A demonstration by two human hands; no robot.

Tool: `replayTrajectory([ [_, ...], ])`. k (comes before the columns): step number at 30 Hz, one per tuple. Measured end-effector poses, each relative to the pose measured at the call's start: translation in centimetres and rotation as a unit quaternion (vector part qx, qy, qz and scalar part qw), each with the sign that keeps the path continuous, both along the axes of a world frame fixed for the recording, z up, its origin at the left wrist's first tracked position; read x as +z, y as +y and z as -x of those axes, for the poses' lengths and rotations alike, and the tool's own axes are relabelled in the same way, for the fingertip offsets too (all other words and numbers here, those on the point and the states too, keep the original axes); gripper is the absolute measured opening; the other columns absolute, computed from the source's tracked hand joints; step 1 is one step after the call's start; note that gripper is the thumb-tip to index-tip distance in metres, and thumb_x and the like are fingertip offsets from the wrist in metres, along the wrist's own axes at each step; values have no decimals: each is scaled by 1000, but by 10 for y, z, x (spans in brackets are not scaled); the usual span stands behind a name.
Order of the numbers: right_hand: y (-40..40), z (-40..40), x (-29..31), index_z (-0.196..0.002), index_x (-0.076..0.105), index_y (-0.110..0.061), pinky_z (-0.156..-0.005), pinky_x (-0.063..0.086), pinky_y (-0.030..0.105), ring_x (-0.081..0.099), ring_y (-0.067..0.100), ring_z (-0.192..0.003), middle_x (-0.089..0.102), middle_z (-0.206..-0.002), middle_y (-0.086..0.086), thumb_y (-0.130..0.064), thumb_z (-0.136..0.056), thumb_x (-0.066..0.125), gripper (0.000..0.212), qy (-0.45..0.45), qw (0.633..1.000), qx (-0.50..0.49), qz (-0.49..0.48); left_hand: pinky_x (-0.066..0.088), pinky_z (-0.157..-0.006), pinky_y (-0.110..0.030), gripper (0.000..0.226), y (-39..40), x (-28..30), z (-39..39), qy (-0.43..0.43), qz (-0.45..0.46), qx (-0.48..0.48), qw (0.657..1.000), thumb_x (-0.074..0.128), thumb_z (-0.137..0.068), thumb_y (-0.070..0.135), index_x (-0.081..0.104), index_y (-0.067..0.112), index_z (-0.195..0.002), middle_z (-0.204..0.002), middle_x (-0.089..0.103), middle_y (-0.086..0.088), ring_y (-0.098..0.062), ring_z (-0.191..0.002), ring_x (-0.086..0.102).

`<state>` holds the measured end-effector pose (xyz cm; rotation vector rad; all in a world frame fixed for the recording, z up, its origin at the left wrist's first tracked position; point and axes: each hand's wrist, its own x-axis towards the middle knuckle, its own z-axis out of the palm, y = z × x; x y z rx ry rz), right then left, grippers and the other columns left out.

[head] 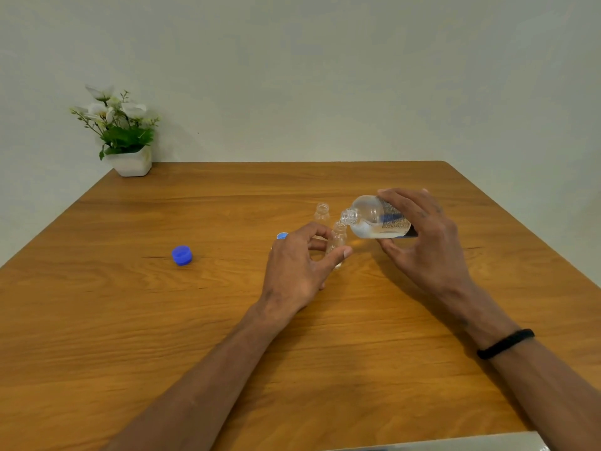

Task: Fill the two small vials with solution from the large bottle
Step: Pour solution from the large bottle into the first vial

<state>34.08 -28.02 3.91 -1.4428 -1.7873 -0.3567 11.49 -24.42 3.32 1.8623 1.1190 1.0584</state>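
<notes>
- A broad wooden table with a warm brown grain (130,320) is seen to carry everything; a white pot of artificial white flowers (131,162) stands at its far left corner, well apart from the work.
- The large clear plastic bottle with a printed blue-and-white label (374,219) is held by the right hand (422,242), fingers over the top and thumb beneath, wrapped round its labelled body. Its long axis lies nearly level, base to the right, open neck pointing left and slightly down. Clear solution is seen pooled along its lower side.
- The left hand (296,265) is curled round the near small clear glass vial (338,245), thumb on its near side, and it is steadied upright on the table.
- The bottle's neck sits just above and right of this vial's mouth, almost touching; pouring is judged to depend on that alignment being kept. How full the vial is cannot be told.
- A second small clear vial (322,213) stands open, just beyond the first, apparently unfilled.
- A blue round plastic cap (182,255) lies to the left; a smaller blue cap (282,236) peeps out behind the left hand.
</notes>
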Motion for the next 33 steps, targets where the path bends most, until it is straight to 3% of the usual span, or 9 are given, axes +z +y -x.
replayTrajectory([
  [6,0,0,0,-148,58,-12,-125,33,58,58,25,-134,62,-145,9,-3,-73,92,83,-2,1000,-1,2,58,-48,-23,34,0,0,1,2,2,3,1000,80,-86,46,67,28,-111,-101,71,13,-7,-44,67],
  [14,0,-1,-1,-149,58,-12,-126,32,57,58,25,-134,62,-145,9,-4,-74,92,83,-4,1000,1,3,52,-45,-17,39,2,-2,0,4,1,0,1000,80,-85,46,68,25,-116,-112,76,3,-1,-48,66],
  [33,-1,-1,-1,-148,58,-13,-126,31,56,57,24,-134,61,-145,7,-4,-74,92,82,-3,1000,-1,5,55,-47,-19,36,1,-2,0,3,-4,2,1000,80,-85,46,68,26,-113,-108,74,6,-3,-47,67],
])
